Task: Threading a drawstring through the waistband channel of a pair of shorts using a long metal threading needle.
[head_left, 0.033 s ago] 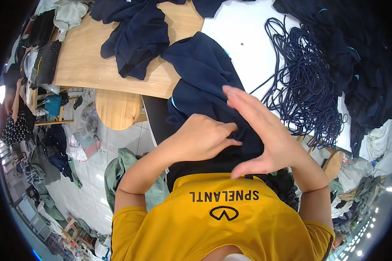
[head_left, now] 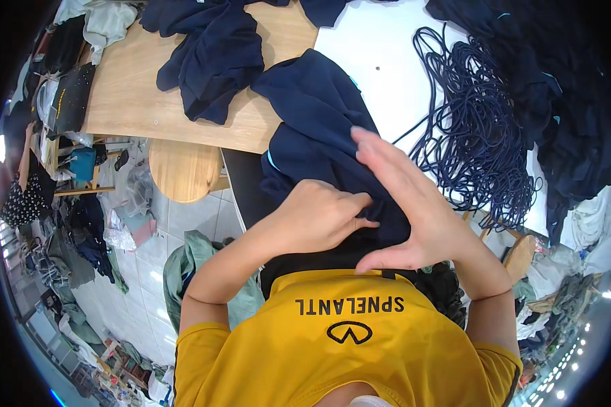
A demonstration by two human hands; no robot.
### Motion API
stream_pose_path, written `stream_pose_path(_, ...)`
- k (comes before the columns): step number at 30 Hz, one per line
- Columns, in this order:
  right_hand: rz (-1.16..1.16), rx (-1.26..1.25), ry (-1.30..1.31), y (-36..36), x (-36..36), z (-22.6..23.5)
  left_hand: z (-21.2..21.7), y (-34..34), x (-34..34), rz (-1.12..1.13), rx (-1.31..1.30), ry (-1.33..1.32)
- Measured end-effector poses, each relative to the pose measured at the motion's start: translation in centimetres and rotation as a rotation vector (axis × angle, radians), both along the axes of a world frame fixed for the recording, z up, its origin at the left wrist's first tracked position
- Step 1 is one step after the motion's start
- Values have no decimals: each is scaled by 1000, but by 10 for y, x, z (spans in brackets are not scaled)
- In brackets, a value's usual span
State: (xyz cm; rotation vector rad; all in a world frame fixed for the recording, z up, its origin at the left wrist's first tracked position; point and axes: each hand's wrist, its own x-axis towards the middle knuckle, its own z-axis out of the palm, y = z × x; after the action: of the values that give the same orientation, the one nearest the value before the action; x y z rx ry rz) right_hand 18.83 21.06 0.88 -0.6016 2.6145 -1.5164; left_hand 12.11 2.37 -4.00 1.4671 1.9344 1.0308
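Navy fabric (head_left: 319, 95), which looks like a garment piece with a pale blue tag, runs from the table edge toward my lap. Over its near part my left hand (head_left: 319, 217) is closed, with fingers curled and thumb and index tips close together. Whatever is in that grip is hidden or too small to name against the dark cloth. My right hand (head_left: 414, 210) hovers beside it, palm turned toward the left hand. Its thumb and fingers are spread wide and nothing shows in it.
A tangle of navy cord (head_left: 475, 129) lies on the white tabletop (head_left: 380, 41), one strand reaching toward the fabric. More navy garments lie on the wooden table (head_left: 129, 88) and in a heap (head_left: 563, 102) at the right. A round wooden stool (head_left: 183, 169) stands left.
My right hand has shifted very slightly away from my body, its fingertips and thumb tip a little farther up. The left hand is almost unmoved.
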Motion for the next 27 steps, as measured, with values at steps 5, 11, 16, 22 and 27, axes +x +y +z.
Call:
stream_pose_path(5, -170, 186, -5, 18, 11, -26, -18, -25, -9, 155, 260, 553)
stream_pose_path(11, -523, 880, -574, 63, 66, -82, 12, -102, -59, 284, -19, 849)
stream_pose_path(16, -382, 381, -38, 29, 71, -43, 19, -59, -67, 329, 203, 795)
stream_pose_path(22, -344, 158, 200, 30, 30, 6, 21, 33, -9, 157, 332, 512)
stream_pose_path(27, -477, 95, 35, 69, 55, 9, -14, 10, 1, 61, -24, -179)
